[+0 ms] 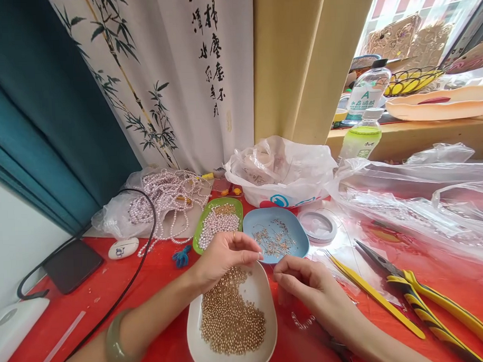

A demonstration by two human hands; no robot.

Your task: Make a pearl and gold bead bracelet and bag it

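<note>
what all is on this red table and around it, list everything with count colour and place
white dish: one, holds gold beads, front centre
green dish: one, holds pearl beads, behind left hand
blue dish: one, holds metal pins, centre
pearl strands: many, pale, on a bag at back left
white bag: one, back centre
pliers: one, yellow and black, right
tweezers: one, yellow, beside pliers
bottles: two, on the sill
phone: one, dark, left
left hand: pinched over white dish, jade bangle on wrist
right hand: pinched, contents too small to tell

There are three small dishes: one white dish, one green dish, one blue dish. Two bottles stand behind.
</note>
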